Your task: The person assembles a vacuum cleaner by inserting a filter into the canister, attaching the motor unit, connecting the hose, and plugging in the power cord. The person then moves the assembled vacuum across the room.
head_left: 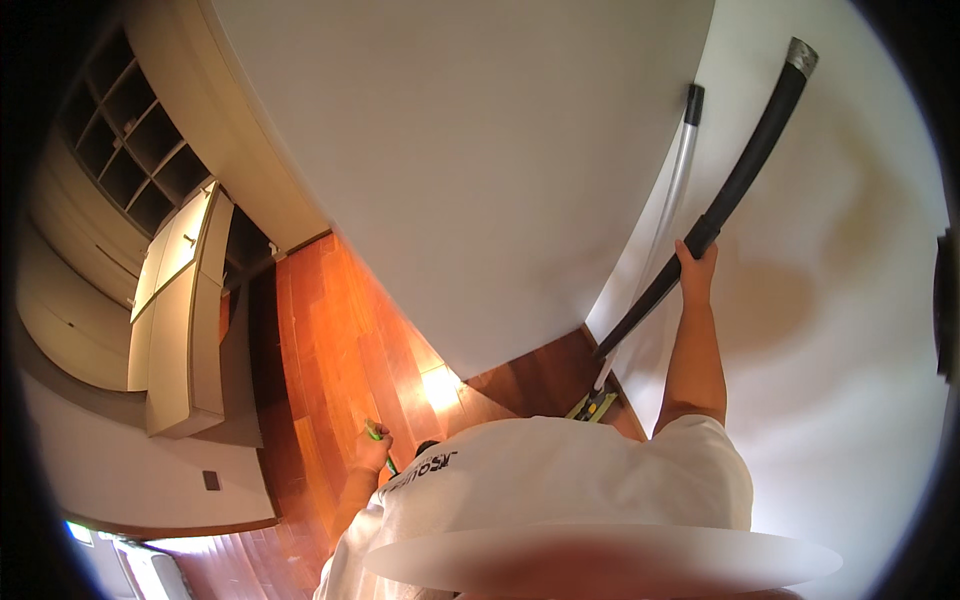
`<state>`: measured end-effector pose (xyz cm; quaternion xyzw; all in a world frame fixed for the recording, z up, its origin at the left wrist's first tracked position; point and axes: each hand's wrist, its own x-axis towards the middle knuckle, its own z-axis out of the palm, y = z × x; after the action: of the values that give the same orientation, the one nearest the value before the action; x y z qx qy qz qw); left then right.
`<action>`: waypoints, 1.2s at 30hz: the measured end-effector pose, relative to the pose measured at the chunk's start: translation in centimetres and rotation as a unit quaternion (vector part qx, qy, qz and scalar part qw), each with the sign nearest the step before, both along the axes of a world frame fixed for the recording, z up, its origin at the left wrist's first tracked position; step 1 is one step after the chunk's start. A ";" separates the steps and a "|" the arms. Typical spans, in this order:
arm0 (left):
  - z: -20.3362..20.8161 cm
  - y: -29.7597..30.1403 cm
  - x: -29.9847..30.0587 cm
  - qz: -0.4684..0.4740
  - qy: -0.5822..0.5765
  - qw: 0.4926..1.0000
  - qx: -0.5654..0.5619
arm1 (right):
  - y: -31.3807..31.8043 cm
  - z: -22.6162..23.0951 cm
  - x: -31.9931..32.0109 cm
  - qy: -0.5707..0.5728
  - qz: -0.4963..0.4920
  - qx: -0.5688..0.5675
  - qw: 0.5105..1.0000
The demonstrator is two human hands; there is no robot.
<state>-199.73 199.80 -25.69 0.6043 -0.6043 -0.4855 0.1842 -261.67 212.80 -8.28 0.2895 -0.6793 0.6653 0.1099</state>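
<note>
My right hand (697,268) is closed around the middle of a long black pole (757,145) with a thicker upper section and a silvery upper end. The pole slants along the white wall, its lower end down by the corner. Low on the left, my left hand (371,450) is closed on a slim green stick-like handle (374,431). The rest of that handle's tool is mostly hidden by my body, so its kind cannot be made out. Behind the black pole, a white pole with a black grip (684,150) leans in the corner.
A yellow-green and dark floor tool head (594,404) rests near the corner's foot. A large pale panel (460,170) stands ahead. To the left are a cabinet with its door open (185,240), dark cubby shelves (135,130) and reddish wood flooring (335,330).
</note>
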 end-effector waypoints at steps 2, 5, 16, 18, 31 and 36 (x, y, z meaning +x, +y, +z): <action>-0.6 0.2 0.5 0.006 -0.015 1.000 0.011 | 1.1 -1.4 1.9 -0.096 -0.004 0.051 0.994; -1.3 0.4 1.3 -0.049 -0.039 0.998 0.000 | 3.8 -3.9 5.4 -0.150 0.023 0.089 0.984; 0.6 2.9 3.4 -0.085 0.023 0.996 -0.012 | 13.0 -8.5 18.9 -0.226 -0.011 0.119 0.967; 0.6 3.2 3.7 -0.101 0.009 0.992 -0.072 | 14.4 -8.9 20.8 -0.220 -0.012 0.094 0.971; 3.8 5.2 -0.9 -0.201 0.077 0.976 -0.045 | 19.6 -11.2 24.4 -0.268 0.003 0.079 0.960; 5.1 5.0 -5.3 -0.195 0.101 0.975 -0.025 | 18.0 -13.8 22.0 -0.317 0.070 0.131 0.937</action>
<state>-205.06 204.83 -20.55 0.4174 -0.7007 -0.5557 0.1611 -239.68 230.83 -22.05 0.1222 -0.7382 0.6334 -0.1972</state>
